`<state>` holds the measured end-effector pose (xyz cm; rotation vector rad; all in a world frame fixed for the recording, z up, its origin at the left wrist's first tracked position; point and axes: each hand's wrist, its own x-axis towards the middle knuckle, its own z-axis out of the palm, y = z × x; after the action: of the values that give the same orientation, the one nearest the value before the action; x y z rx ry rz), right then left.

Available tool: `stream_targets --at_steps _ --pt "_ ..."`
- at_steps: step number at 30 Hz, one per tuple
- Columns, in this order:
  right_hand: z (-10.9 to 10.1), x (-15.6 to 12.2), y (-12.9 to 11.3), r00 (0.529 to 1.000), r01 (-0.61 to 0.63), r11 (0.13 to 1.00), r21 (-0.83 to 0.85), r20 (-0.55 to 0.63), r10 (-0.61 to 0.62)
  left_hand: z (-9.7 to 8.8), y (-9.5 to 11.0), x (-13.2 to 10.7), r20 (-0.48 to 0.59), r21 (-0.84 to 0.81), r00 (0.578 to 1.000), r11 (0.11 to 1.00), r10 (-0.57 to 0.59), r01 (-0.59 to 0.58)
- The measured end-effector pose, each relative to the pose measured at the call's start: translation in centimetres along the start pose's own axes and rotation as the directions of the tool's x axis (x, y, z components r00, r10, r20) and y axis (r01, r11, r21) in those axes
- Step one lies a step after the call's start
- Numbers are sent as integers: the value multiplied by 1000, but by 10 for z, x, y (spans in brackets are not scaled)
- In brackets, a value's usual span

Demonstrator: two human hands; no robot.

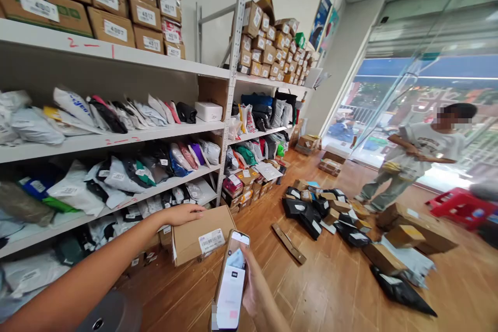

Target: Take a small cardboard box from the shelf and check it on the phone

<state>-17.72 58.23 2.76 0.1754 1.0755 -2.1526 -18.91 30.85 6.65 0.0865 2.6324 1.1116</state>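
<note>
The right hand (252, 288) grips a smartphone (231, 282) upright at the bottom of the view, the fingers wrapped behind its body and the thumb along its right edge; the lit screen faces the camera. Just above and left of these fingers, the left hand (182, 213) rests palm down on the top rear edge of a cardboard box (200, 236), its fingers laid flat and close together, not curled around anything. The box sits low against the shelving, tilted, with a white barcode label (211, 240) on its near face, directly beyond the phone's top edge. To the left of the left fingers, the white shelf unit (116, 140) carries rows of soft mailer bags on its middle levels and labelled cartons on top. Further out, right of both hands, a flat cardboard strip (288, 243) lies on the wooden floor (330, 290), and beyond it a scatter of black bags and small boxes (322, 210). Well apart, near the glass front, another person (412, 161) stands holding a parcel, with a red plastic stool (461, 205) beside them.
</note>
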Motion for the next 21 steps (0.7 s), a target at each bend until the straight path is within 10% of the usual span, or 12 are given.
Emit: stream_targets --at_steps 9,13,21 --pt "-32 13 -15 983 -92 987 129 -147 111 36 -3 45 65 -115 997 993 27 -20" --pt "-50 10 -30 993 -100 960 261 -36 114 41 3 74 115 -253 993 967 11 19" --pt "-141 29 -52 991 -34 961 274 -115 68 28 30 168 251 -563 968 810 -23 165"
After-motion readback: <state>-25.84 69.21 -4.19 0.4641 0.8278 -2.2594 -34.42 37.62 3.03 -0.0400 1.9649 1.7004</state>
